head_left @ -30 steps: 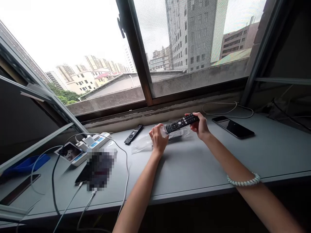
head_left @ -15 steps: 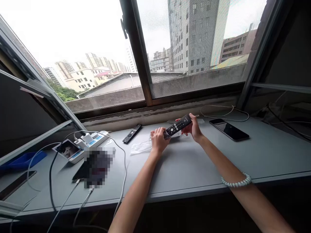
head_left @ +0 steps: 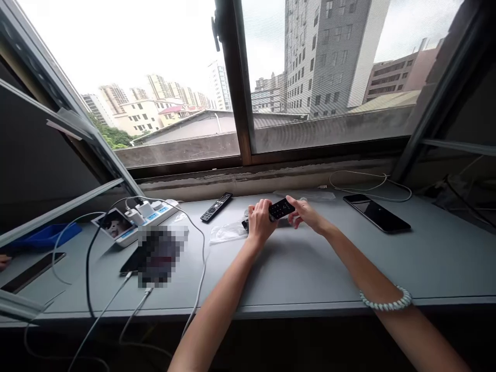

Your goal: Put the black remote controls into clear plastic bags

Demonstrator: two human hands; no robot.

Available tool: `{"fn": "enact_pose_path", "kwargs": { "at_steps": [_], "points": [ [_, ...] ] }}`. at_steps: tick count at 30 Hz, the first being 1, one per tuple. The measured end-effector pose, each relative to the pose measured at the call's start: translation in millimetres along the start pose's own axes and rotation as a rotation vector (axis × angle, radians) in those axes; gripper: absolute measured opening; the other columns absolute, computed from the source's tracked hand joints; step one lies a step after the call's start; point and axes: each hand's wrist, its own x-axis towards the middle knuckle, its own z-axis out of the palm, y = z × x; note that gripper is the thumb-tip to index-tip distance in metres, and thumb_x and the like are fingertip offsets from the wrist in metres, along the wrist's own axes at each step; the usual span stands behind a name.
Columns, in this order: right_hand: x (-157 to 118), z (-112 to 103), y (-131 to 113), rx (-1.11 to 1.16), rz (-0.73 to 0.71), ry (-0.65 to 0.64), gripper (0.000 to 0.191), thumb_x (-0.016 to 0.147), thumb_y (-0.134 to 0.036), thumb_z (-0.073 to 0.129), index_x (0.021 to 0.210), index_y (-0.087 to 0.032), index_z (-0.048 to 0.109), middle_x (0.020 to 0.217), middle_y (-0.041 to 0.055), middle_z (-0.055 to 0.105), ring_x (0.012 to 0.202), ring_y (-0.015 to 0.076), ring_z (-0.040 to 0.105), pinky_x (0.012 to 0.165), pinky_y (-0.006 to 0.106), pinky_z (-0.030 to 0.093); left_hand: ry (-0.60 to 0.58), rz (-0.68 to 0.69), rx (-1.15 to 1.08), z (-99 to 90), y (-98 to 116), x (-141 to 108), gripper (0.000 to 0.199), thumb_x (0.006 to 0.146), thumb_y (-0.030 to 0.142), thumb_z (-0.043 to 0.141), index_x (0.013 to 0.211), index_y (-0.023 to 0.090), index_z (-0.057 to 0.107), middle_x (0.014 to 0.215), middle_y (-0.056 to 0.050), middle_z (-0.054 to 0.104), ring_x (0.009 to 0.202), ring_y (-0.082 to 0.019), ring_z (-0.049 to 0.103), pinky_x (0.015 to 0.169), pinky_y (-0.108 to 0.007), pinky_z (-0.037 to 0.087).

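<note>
A black remote control (head_left: 281, 208) is held just above the desk, its button side facing up. My left hand (head_left: 261, 221) wraps round its near-left end and hides that part. At the far-right end, my right hand (head_left: 307, 214) has its thumb on the remote's edge, fingers curled below. Beside my left hand lies a crumpled clear plastic bag (head_left: 228, 232); whether the remote is partly inside plastic I cannot tell. A second black remote control (head_left: 216, 207) rests on the desk to the left.
A black smartphone (head_left: 376, 213) lies at right, near a white cable (head_left: 358, 187). On the left are a power strip (head_left: 149, 223) with chargers, a partly blurred dark device (head_left: 157, 258) with cables, and a blue tray (head_left: 50, 236). Another person's hand (head_left: 3, 261) shows at the left edge.
The held remote has moved down and toward my left hand, so less of it shows. The view has shifted slightly. Another person's hand has appeared at the left edge.
</note>
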Motion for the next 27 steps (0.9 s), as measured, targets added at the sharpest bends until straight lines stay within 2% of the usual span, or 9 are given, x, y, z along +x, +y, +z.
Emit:
{"fn": "enact_pose_path", "kwargs": {
  "at_steps": [5, 8, 11, 15, 17, 20, 24, 27],
  "points": [
    [-5, 10, -3, 0.051, 0.025, -0.064, 0.051, 0.085, -0.057, 0.039, 0.112, -0.018, 0.057, 0.085, 0.0078, 0.065, 0.059, 0.0162, 0.063, 0.036, 0.020, 0.046, -0.020, -0.009, -0.084, 1.6, 5, -4, 0.037, 0.071, 0.028, 0.072, 0.096, 0.021, 0.047, 0.094, -0.003, 0.058, 0.091, -0.022, 0.055, 0.083, -0.033, 0.034],
    [-8, 13, -4, 0.018, 0.036, -0.086, 0.050, 0.082, -0.051, 0.050, 0.120, -0.019, 0.053, 0.083, 0.0065, 0.065, 0.058, 0.0178, 0.064, 0.036, 0.022, 0.046, -0.016, 0.023, -0.158, 3.4, 6, -6, 0.043, 0.071, 0.032, 0.074, 0.103, 0.022, 0.046, 0.099, -0.003, 0.056, 0.095, -0.022, 0.054, 0.085, -0.032, 0.034],
    [-9, 13, -3, -0.035, 0.040, -0.057, 0.051, 0.077, -0.044, 0.061, 0.119, -0.016, 0.053, 0.078, 0.0061, 0.064, 0.058, 0.0188, 0.065, 0.036, 0.022, 0.047, -0.024, 0.063, -0.202, 4.9, 6, -7, 0.044, 0.074, 0.032, 0.072, 0.107, 0.023, 0.044, 0.102, -0.002, 0.055, 0.097, -0.020, 0.053, 0.086, -0.032, 0.034],
    [-9, 9, 0, -0.023, 0.047, 0.005, 0.046, 0.077, -0.042, 0.061, 0.114, -0.014, 0.058, 0.081, 0.0080, 0.065, 0.059, 0.0202, 0.066, 0.039, 0.025, 0.049, -0.051, 0.071, -0.192, 5.7, 5, -6, 0.048, 0.073, 0.036, 0.072, 0.109, 0.022, 0.043, 0.105, -0.004, 0.054, 0.099, -0.022, 0.051, 0.087, -0.033, 0.034],
    [-8, 6, 0, 0.009, 0.035, 0.055, 0.042, 0.078, -0.040, 0.060, 0.112, -0.016, 0.060, 0.083, 0.0072, 0.066, 0.058, 0.0192, 0.066, 0.041, 0.025, 0.051, -0.065, 0.041, -0.163, 5.8, 4, -5, 0.054, 0.071, 0.040, 0.072, 0.111, 0.022, 0.042, 0.107, -0.005, 0.054, 0.101, -0.024, 0.050, 0.087, -0.034, 0.034],
    [-7, 1, -2, 0.066, -0.006, 0.162, 0.036, 0.077, -0.037, 0.058, 0.106, -0.016, 0.063, 0.074, 0.0035, 0.065, 0.052, 0.0158, 0.063, 0.042, 0.024, 0.050, -0.076, -0.029, -0.132, 6.2, 0, -3, 0.061, 0.067, 0.039, 0.073, 0.114, 0.021, 0.039, 0.109, -0.006, 0.053, 0.101, -0.025, 0.050, 0.086, -0.035, 0.035],
    [-6, -8, -8, 0.179, -0.094, 0.346, 0.031, 0.075, -0.036, 0.058, 0.098, -0.017, 0.065, 0.067, 0.0003, 0.064, 0.042, 0.0117, 0.057, 0.037, 0.022, 0.046, -0.150, -0.074, -0.088, 6.1, -11, 2, 0.043, 0.069, 0.032, 0.070, 0.103, 0.021, 0.045, 0.103, -0.003, 0.055, 0.095, -0.022, 0.052, 0.085, -0.034, 0.034],
    [-6, -12, -10, 0.209, -0.141, 0.418, 0.029, 0.074, -0.037, 0.056, 0.094, -0.017, 0.065, 0.077, 0.0028, 0.068, 0.040, 0.0103, 0.054, 0.036, 0.022, 0.045, -0.150, -0.108, -0.041, 5.0, -19, 4, 0.035, 0.071, 0.034, 0.069, 0.096, 0.021, 0.048, 0.099, -0.003, 0.055, 0.094, -0.022, 0.052, 0.086, -0.035, 0.032]
  ]
}}
